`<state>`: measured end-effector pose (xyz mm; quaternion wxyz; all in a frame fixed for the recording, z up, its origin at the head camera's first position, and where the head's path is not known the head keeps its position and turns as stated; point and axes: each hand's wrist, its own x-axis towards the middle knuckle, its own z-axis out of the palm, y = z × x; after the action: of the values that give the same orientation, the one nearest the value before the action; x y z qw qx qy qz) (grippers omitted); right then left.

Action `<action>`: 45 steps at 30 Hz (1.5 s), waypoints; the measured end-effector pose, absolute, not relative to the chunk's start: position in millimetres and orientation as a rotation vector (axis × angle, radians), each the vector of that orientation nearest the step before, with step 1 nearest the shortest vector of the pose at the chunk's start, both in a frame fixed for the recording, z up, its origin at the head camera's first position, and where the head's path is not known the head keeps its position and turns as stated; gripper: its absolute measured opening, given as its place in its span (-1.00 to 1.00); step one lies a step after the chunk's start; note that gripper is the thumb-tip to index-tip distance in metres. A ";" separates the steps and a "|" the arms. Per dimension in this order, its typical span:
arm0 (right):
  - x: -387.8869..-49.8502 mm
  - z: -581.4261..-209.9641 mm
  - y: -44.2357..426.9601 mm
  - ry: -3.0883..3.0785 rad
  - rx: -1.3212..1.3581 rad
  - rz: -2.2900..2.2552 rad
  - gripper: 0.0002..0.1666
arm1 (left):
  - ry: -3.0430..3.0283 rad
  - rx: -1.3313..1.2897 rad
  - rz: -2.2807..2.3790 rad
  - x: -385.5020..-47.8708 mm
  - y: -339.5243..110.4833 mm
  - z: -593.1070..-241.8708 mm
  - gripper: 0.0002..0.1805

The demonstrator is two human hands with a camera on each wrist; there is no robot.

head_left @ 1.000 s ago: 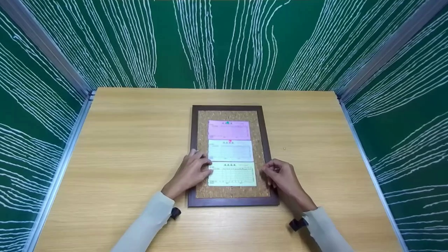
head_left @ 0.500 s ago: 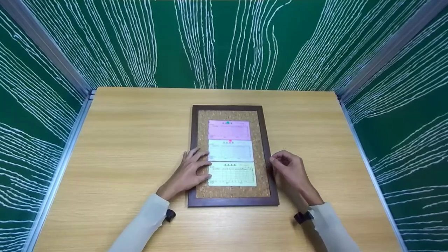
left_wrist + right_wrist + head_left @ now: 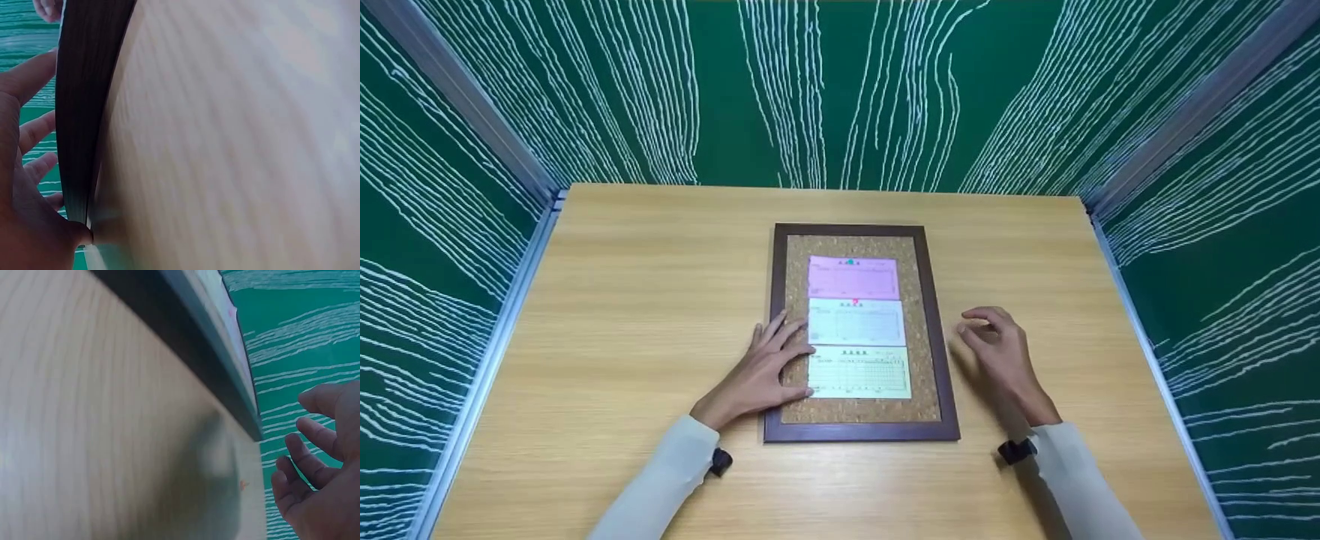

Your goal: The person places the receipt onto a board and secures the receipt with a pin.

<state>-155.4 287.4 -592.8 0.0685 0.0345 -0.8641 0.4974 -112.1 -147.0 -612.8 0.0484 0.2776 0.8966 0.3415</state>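
A corkboard [image 3: 799, 300] in a dark brown frame lies flat on the table. On it three slips of printed paper run in a column: a pink slip [image 3: 853, 280], a pale blue-white slip [image 3: 856, 327] and a pale green slip [image 3: 859, 375]. A green pushpin [image 3: 850, 262] is at the pink slip's top, and a red pushpin [image 3: 855, 301] marks the top of the middle one. My left hand [image 3: 750, 375] rests spread over the frame's left side, fingertips at the lower slips' left edges. Off the board's right side, my right hand [image 3: 1006, 364] hovers with loosely bent fingers, holding nothing visible.
The wooden table [image 3: 660, 262] extends around the board. A tiny orange thing [image 3: 243, 485] lies on it in the right wrist view. Green walls [image 3: 840, 90] with white wavy lines enclose the back and sides.
My right hand has moved right, from above the board's right edge to beyond the frame, and its fingers have parted. The left hand's fingers have spread wider. The slips stay in place.
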 end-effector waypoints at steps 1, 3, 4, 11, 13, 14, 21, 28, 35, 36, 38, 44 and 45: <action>-157.8 -594.6 290.2 -2.607 0.106 1.489 -0.74 | 2.737 0.842 1.034 -112.3 -146.8 -612.9 -0.30; -161.8 -597.9 294.6 -2.611 0.114 1.466 -0.73 | 2.742 0.832 1.020 -112.4 -146.6 -613.3 -0.29; -163.5 -599.7 296.5 -2.614 0.116 1.446 -0.74 | 2.744 0.827 1.011 -112.4 -146.4 -613.5 -0.28; -170.5 -614.4 306.5 -2.631 0.134 1.352 -0.76 | 2.753 0.824 1.000 -109.9 -144.9 -617.3 -0.27; -170.9 -617.8 308.6 -2.640 0.134 1.355 -0.77 | 2.755 0.824 1.000 -108.8 -144.4 -618.4 -0.26; -171.1 -619.3 309.6 -2.645 0.131 1.357 -0.77 | 2.754 0.822 1.000 -108.2 -144.1 -618.8 -0.26; -172.9 -624.8 314.1 -2.621 0.144 1.395 -0.76 | 2.755 0.813 1.003 -106.6 -144.1 -619.4 -0.26; -177.7 -631.7 320.7 -2.604 0.136 1.420 -0.74 | 2.767 0.842 1.033 -108.0 -145.4 -621.9 -0.25; -181.3 -637.3 322.1 -2.568 0.125 1.425 -0.78 | 2.795 0.864 1.035 -109.8 -146.9 -625.3 -0.25; -181.5 -637.2 321.2 -2.561 0.130 1.424 -0.80 | 2.799 0.862 1.028 -110.0 -147.2 -625.4 -0.24; -181.3 -636.7 320.4 -2.547 0.138 1.424 -0.82 | 2.809 0.869 1.022 -110.0 -147.0 -626.1 -0.24; -181.7 -637.2 318.5 -2.529 0.104 1.424 -0.84 | 2.813 0.856 1.005 -109.9 -146.5 -628.9 -0.20; -181.7 -637.4 317.6 -2.528 0.093 1.426 -0.84 | 2.812 0.856 1.009 -109.4 -146.6 -629.0 -0.21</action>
<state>-181.7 317.6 -637.4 0.1183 0.0318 -0.8644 0.4876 -109.4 -146.6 -629.0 0.0167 0.2755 0.9047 0.3246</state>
